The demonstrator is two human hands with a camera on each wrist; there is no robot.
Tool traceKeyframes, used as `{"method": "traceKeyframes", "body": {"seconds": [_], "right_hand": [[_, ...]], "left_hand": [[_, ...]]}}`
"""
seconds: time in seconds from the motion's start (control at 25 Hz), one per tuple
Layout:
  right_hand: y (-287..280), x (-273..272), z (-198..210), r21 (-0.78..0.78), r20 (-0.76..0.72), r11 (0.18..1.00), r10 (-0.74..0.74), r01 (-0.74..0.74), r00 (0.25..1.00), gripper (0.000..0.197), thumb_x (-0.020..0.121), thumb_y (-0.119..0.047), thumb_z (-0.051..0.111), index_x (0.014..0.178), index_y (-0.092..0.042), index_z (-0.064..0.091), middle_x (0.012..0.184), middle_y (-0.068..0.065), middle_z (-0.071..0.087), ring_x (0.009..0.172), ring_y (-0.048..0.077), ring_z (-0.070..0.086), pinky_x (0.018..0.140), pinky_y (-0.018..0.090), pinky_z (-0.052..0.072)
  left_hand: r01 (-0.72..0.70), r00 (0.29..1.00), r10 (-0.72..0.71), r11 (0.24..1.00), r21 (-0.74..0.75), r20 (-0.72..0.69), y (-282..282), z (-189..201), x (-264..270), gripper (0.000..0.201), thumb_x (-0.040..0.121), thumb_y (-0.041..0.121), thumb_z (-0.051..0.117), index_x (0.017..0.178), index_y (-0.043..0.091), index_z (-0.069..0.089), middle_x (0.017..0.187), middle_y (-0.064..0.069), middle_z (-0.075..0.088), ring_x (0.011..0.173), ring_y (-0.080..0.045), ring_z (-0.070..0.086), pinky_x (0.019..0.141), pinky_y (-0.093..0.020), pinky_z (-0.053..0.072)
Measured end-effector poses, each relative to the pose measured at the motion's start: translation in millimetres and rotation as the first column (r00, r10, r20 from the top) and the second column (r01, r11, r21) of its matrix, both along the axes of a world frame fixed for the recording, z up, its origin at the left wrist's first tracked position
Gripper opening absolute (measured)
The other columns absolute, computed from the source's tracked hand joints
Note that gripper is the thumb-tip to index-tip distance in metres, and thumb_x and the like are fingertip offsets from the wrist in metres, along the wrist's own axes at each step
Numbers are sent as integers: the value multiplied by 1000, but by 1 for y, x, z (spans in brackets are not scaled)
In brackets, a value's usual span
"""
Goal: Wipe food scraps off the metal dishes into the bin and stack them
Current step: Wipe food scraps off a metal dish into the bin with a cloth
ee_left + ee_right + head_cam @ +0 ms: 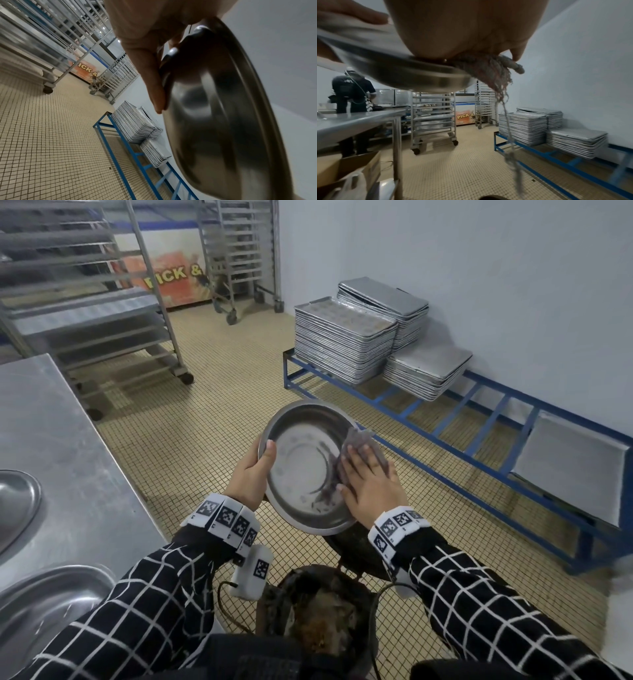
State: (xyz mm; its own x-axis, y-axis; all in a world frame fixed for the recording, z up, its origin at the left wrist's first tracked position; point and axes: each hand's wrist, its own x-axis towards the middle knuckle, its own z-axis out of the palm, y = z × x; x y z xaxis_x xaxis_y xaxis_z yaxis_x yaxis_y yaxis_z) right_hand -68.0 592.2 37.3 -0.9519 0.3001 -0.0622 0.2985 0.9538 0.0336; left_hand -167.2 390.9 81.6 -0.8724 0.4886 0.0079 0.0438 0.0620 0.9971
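I hold a round metal dish (305, 470) tilted over a dark bin (322, 614) that has brown food scraps in it. My left hand (262, 463) grips the dish's left rim, thumb inside and fingers (152, 83) behind its underside (214, 108). My right hand (366, 477) lies flat with straight fingers and presses a grey-purple cloth (359, 440) against the inner right side of the dish. In the right wrist view the cloth (489, 70) hangs frayed over the dish's rim (406, 73). Two more metal dishes (48, 604) rest on the table at the left.
A steel table (68, 433) stands to my left. Stacks of baking trays (342, 347) sit on a low blue rack (486, 450) along the right wall. Wheeled tray racks (102, 330) stand behind. Another person (353, 92) works at the far counter. A cardboard box (351, 169) sits under the table.
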Motion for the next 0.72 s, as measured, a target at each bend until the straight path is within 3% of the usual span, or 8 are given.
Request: {"method": "traceKeyframes", "body": {"seconds": [0.12, 0.2, 0.28, 0.4, 0.48, 0.56, 0.64, 0.72], "right_hand": [[16, -8, 1, -70, -110, 997, -33, 25, 993, 61, 99, -49, 12, 147, -27, -18, 153, -8, -29, 145, 21, -16, 118, 51, 15], [20, -11, 9, -203, -210, 979, -51, 8, 976, 60, 100, -44, 17, 149, -28, -14, 157, -6, -21, 147, 23, 10, 110, 45, 35], [20, -12, 21, -345, -290, 939, -116, 10, 950, 59, 102, -37, 27, 151, -28, -4, 160, -5, 2, 127, 21, 47, 89, 33, 52], [18, -12, 33, -470, -391, 883, -209, 1, 896, 58, 101, -26, 39, 152, -26, 11, 135, 4, 44, 99, 12, 54, 82, 26, 50], [17, -10, 35, -567, -433, 823, -276, -21, 858, 56, 99, -22, 45, 150, -24, 23, 121, -5, 51, 104, 8, 50, 91, 23, 43], [11, -8, 33, -724, -447, 689, -425, -40, 787, 49, 97, -20, 51, 144, -23, 37, 116, -15, 54, 106, 1, 51, 93, 19, 41], [2, -10, 33, -830, -417, 556, -584, -31, 696, 43, 96, -22, 53, 138, -24, 46, 116, -16, 59, 105, 1, 55, 90, 21, 45], [-9, -12, 33, -862, -389, 507, -685, 20, 616, 36, 97, -27, 52, 132, -20, 50, 107, -13, 61, 99, 6, 58, 83, 24, 46]], "left_hand": [[-3, 999, 3, 1000, -4, 51, 2, 2, 1, 20, 100, 39, 38, 110, 41, 55, 99, 4, 67, 86, -17, 64, 73, -32, 50], [-1, 997, 2, 1000, -2, 78, 1, 3, 1, 26, 99, 42, 38, 115, 35, 57, 96, 2, 68, 84, -20, 65, 71, -32, 50], [-3, 993, 1, 1000, 13, 115, 0, 6, 1, 30, 99, 43, 39, 118, 29, 58, 95, 2, 69, 84, -17, 66, 74, -31, 51], [-16, 992, 11, 999, 38, 125, -2, 10, 2, 24, 99, 40, 40, 110, 32, 60, 96, 4, 70, 88, -14, 66, 81, -30, 51], [-25, 991, 18, 998, 56, 129, -3, 11, 1, 26, 99, 39, 41, 110, 29, 62, 98, 2, 70, 91, -17, 67, 82, -31, 50], [-74, 989, 60, 992, 98, 138, -2, 13, 2, 25, 100, 36, 41, 103, 27, 64, 92, 2, 70, 86, -16, 66, 78, -28, 49], [-134, 984, 117, 982, 131, 131, 0, 18, 3, 24, 100, 34, 40, 97, 29, 63, 89, 3, 69, 82, -14, 64, 74, -25, 49], [-182, 979, 162, 966, 183, 122, 3, 21, 4, 24, 101, 33, 39, 98, 29, 62, 92, 3, 68, 85, -13, 64, 76, -24, 49]]}}
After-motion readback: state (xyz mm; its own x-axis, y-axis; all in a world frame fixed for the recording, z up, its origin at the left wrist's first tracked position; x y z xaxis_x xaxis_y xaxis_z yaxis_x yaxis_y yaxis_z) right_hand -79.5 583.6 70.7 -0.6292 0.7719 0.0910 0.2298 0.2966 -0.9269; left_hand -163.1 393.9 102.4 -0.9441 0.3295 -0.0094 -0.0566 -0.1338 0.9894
